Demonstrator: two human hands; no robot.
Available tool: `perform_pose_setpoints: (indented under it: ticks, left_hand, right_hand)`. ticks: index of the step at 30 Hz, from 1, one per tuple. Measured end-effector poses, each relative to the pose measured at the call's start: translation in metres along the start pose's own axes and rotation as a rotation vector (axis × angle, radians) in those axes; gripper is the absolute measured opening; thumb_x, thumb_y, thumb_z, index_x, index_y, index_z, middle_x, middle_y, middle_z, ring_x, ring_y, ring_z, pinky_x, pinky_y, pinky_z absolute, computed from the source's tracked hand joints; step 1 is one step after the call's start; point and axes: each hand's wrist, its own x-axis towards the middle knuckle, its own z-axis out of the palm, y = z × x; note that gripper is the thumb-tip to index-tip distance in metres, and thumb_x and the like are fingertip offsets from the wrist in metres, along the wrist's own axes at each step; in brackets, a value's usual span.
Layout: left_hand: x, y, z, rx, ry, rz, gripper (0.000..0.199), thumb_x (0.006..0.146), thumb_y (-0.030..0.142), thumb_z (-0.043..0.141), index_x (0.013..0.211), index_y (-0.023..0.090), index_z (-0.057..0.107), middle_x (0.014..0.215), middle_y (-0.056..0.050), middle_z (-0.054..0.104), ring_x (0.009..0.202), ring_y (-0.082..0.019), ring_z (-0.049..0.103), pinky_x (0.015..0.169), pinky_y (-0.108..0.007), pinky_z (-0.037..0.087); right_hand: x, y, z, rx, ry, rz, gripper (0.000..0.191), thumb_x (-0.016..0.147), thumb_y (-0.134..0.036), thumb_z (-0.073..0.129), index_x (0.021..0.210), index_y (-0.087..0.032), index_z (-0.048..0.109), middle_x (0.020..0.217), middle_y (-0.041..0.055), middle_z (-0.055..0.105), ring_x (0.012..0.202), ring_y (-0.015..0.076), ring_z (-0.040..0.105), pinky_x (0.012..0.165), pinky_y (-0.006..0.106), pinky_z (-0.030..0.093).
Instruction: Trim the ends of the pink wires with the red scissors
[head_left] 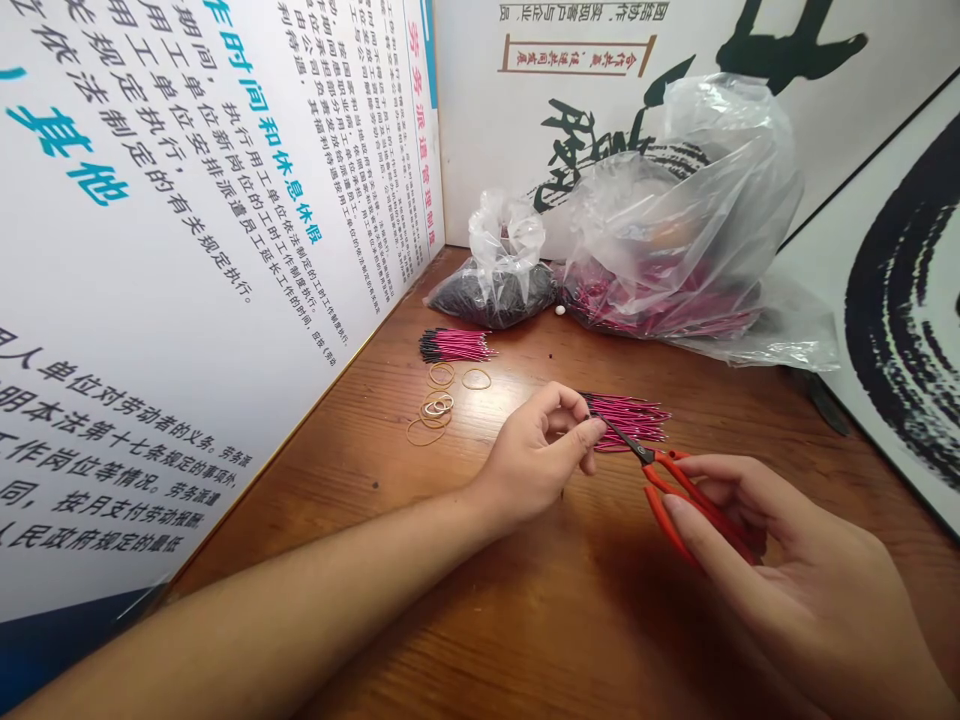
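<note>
My right hand (pixel 780 560) grips red-handled scissors (pixel 679 495), their dark blades pointing left toward the fingertips of my other hand. Thumb and fingers of my left hand (pixel 544 440) are pinched together at the blade tips; whatever small thing they hold is too tiny to make out. Just behind both hands lies a loose pile of magenta wires (pixel 634 415) with pale tips, partly hidden by the left fingers. Farther left rests a neat bundle of magenta wires with black ends (pixel 459 345).
Several rubber bands (pixel 426 430) lie on the wooden table (pixel 465 620), left of my hands. At the back stand a clear bag of black pieces (pixel 491 292) and a larger clear bag of magenta wires (pixel 667 290). Printed panels (pixel 225 300) wall in the table.
</note>
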Motion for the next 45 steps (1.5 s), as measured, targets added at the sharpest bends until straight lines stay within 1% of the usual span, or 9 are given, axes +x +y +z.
perform_pose_setpoints:
  ticks: [4, 7, 11, 18, 22, 28, 35, 40, 45]
  left_hand:
    - [-0.001, 0.001, -0.001, 0.062, -0.046, 0.015, 0.016, 0.093, 0.032, 0.055, 0.087, 0.019, 0.046, 0.070, 0.005, 0.045, 0.061, -0.009, 0.041, 0.059, -0.023, 0.033]
    - [-0.003, 0.003, -0.002, 0.095, -0.103, 0.003, 0.007, 0.094, 0.023, 0.046, 0.097, 0.018, 0.050, 0.073, 0.004, 0.041, 0.060, -0.009, 0.034, 0.057, -0.024, 0.030]
    - [-0.004, 0.005, 0.000, 0.020, -0.155, -0.056, 0.022, 0.088, 0.011, 0.035, 0.101, 0.017, 0.052, 0.069, 0.005, 0.041, 0.053, -0.009, 0.027, 0.052, -0.024, 0.026]
    - [-0.001, 0.000, -0.002, -0.055, -0.136, -0.066, 0.016, 0.096, 0.033, 0.048, 0.104, 0.020, 0.043, 0.072, 0.004, 0.055, 0.050, -0.007, 0.041, 0.051, -0.022, 0.033]
    - [0.001, -0.001, -0.002, -0.102, -0.133, -0.084, 0.023, 0.092, 0.036, 0.056, 0.095, 0.022, 0.039, 0.075, 0.003, 0.063, 0.048, -0.006, 0.046, 0.047, -0.020, 0.035]
    - [-0.001, 0.000, 0.001, -0.083, -0.035, -0.060, 0.015, 0.090, 0.025, 0.058, 0.088, 0.018, 0.046, 0.079, 0.001, 0.062, 0.045, -0.002, 0.040, 0.045, -0.019, 0.030]
    - [-0.001, 0.000, 0.000, 0.018, 0.068, 0.025, 0.011, 0.090, 0.023, 0.061, 0.089, 0.018, 0.050, 0.072, 0.005, 0.051, 0.051, -0.004, 0.039, 0.051, -0.021, 0.032]
    - [-0.004, 0.002, 0.001, 0.035, 0.059, 0.062, 0.011, 0.090, 0.022, 0.060, 0.087, 0.018, 0.050, 0.069, 0.006, 0.047, 0.054, -0.005, 0.040, 0.053, -0.021, 0.032]
    - [-0.005, 0.002, 0.002, 0.048, 0.049, 0.069, 0.012, 0.090, 0.025, 0.059, 0.087, 0.019, 0.049, 0.068, 0.006, 0.045, 0.053, -0.006, 0.039, 0.052, -0.020, 0.031]
  right_hand:
    - [0.003, 0.009, -0.001, -0.028, -0.003, -0.054, 0.031, 0.087, -0.053, 0.059, 0.105, -0.028, 0.064, 0.082, -0.0032, 0.071, 0.068, 0.0136, 0.067, 0.060, 0.025, 0.051]
    - [0.006, 0.016, -0.003, -0.070, -0.009, -0.161, 0.029, 0.088, -0.050, 0.061, 0.106, -0.027, 0.064, 0.077, -0.0033, 0.071, 0.061, 0.0122, 0.066, 0.053, 0.022, 0.051]
    - [0.009, 0.017, -0.004, -0.081, -0.007, -0.206, 0.027, 0.089, -0.047, 0.061, 0.106, -0.026, 0.064, 0.075, -0.0030, 0.071, 0.057, 0.0117, 0.066, 0.050, 0.020, 0.051]
    - [0.009, 0.017, -0.005, -0.096, -0.001, -0.239, 0.025, 0.089, -0.045, 0.061, 0.105, -0.026, 0.064, 0.078, -0.0022, 0.073, 0.061, 0.0124, 0.069, 0.054, 0.019, 0.053]
    - [0.009, 0.016, -0.005, -0.081, -0.008, -0.222, 0.027, 0.088, -0.047, 0.061, 0.105, -0.026, 0.064, 0.080, -0.0016, 0.074, 0.063, 0.0138, 0.070, 0.055, 0.021, 0.053]
    - [0.003, 0.003, -0.002, -0.037, 0.015, -0.059, 0.030, 0.089, -0.050, 0.057, 0.105, -0.026, 0.064, 0.081, -0.0022, 0.072, 0.066, 0.0143, 0.067, 0.060, 0.025, 0.050]
    - [0.005, 0.015, -0.004, -0.055, -0.018, -0.153, 0.029, 0.087, -0.050, 0.061, 0.107, -0.028, 0.064, 0.081, -0.0027, 0.071, 0.065, 0.0133, 0.068, 0.055, 0.022, 0.051]
    - [0.000, 0.004, -0.001, -0.024, 0.002, -0.026, 0.032, 0.088, -0.053, 0.058, 0.106, -0.028, 0.064, 0.081, -0.0027, 0.070, 0.067, 0.0134, 0.065, 0.060, 0.026, 0.050]
    - [-0.001, -0.002, -0.001, -0.011, -0.005, -0.016, 0.032, 0.087, -0.053, 0.058, 0.105, -0.027, 0.064, 0.083, -0.0016, 0.070, 0.068, 0.0144, 0.065, 0.060, 0.026, 0.050]
